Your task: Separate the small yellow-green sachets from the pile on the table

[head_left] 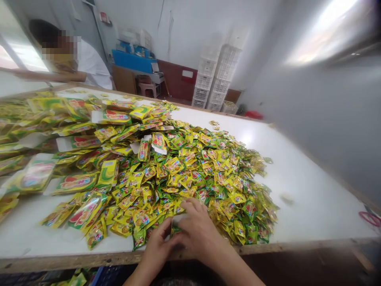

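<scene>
My left hand [159, 244] is at the table's front edge, thumb and fingers curled round a small carton [177, 218]. Only a pale flap and a bit of green of the carton show; the rest is hidden by my hands. Bent over the same carton from the right is my right hand [198, 224], its fingers curled and slightly blurred, so what they pinch cannot be made out. Just beyond both hands lies a broad heap of small yellow and green sachets [190, 171] with red fruit pictures.
Printed cartons [79, 180], several with white flaps open, pile up on the left of the white table [297, 178]. A person [92, 63] leans at the far left. Stacked white crates [218, 75] stand by the back wall. A pink ring [369, 218] lies at the right edge.
</scene>
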Available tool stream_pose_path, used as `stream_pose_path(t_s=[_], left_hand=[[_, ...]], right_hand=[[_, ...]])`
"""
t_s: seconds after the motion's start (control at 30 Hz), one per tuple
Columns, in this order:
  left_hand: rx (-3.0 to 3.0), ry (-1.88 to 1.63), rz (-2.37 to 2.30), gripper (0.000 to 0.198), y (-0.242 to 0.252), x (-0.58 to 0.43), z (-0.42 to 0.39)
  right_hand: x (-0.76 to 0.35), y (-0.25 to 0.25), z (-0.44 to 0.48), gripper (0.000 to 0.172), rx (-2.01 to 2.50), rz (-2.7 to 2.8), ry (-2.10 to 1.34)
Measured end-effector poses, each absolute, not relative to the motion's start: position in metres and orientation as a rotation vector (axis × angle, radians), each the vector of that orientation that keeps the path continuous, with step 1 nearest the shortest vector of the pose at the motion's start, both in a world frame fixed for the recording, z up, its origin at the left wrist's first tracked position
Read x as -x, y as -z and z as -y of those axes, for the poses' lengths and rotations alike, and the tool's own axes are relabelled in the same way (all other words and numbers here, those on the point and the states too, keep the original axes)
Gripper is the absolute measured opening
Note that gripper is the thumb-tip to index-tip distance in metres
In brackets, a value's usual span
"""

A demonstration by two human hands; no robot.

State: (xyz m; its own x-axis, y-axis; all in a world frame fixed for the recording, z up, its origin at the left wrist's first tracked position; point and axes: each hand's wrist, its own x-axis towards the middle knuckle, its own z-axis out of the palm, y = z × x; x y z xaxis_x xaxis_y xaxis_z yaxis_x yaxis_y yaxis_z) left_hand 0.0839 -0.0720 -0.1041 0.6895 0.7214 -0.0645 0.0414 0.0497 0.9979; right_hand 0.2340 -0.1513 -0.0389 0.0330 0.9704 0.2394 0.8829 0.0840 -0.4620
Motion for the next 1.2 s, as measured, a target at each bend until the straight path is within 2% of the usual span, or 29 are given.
stream_pose_path(t_s=[0.1, 0.2, 0.27, 0.4, 0.47, 0.53, 0.6, 0.73, 0.83, 0.9, 1.03, 1.13, 1.2], left_hand=[[-1.458, -0.576, -0.664, 0.026, 0.107, -0.084, 0.073], [-1.504, -0.57, -0.697, 0.027, 0.107, -0.084, 0.073], [-1.548, -0.57, -0.718, 0.031, 0.106, -0.084, 0.073], [-1.57, -0.576, -0.747, 0.042, 0.107, -0.084, 0.074], [-1.577, -0.565, -0.764, 0.036, 0.107, -0.084, 0.075], [-1.572, -0.549, -0.781, 0.026, 0.105, -0.085, 0.074], [-1.556, -0.517, -0.783, 0.025, 0.103, -0.086, 0.074], [-1.493, -0.462, -0.75, 0.035, 0.098, -0.08, 0.072], [-1.293, -0.416, -0.735, 0.038, 0.091, -0.072, 0.07], [-1.117, -0.373, -0.697, 0.033, 0.085, -0.07, 0.068], [-0.938, -0.305, -0.645, 0.028, 0.073, -0.075, 0.068], [-1.025, -0.411, -0.759, 0.029, 0.074, -0.078, 0.07], [-1.138, -0.525, -0.873, 0.027, 0.082, -0.077, 0.07]], right_hand=[[-0.227, 0.04, 0.145, 0.019, 1.816, 1.791, -0.248], [-0.227, 0.041, 0.143, 0.011, 1.809, 1.813, -0.27], [-0.228, 0.044, 0.143, 0.006, 1.829, 1.868, -0.276], [-0.229, 0.052, 0.145, 0.009, 1.835, 1.865, -0.286], [-0.229, 0.054, 0.148, 0.004, 1.764, 1.787, -0.319], [-0.23, 0.053, 0.154, 0.013, 1.682, 1.658, -0.371], [-0.232, 0.052, 0.161, 0.02, 1.648, 1.429, -0.441], [-0.235, 0.06, 0.17, 0.009, 1.569, 0.858, -0.756], [-0.232, 0.075, 0.17, 0.018, 1.411, 0.643, -1.038], [-0.228, 0.08, 0.168, 0.02, 1.367, 0.624, -1.096], [-0.223, 0.076, 0.163, 0.01, 1.518, 0.906, -0.852], [-0.222, 0.069, 0.161, 0.022, 1.592, 1.097, -0.548], [-0.224, 0.068, 0.16, 0.025, 1.517, 1.114, -0.55]])
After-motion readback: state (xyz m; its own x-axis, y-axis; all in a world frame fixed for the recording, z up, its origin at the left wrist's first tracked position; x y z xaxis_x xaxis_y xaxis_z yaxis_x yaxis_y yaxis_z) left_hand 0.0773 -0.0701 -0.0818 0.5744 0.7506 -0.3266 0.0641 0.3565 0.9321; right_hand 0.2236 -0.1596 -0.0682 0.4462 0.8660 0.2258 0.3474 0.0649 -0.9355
